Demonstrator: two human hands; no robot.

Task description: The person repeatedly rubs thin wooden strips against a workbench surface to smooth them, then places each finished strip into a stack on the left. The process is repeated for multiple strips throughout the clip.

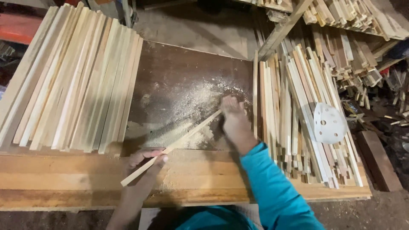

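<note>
Thin wooden strip [172, 147]: lower end pinched in the curled fingers of the left hand [147, 161], long axis running up and away to the right across the sawdust [187, 110]. Right hand [233, 117]: closed over the strip's far end, fingers folded down; a stack of similar strips [298, 110] lies just beyond it to the right.
</note>
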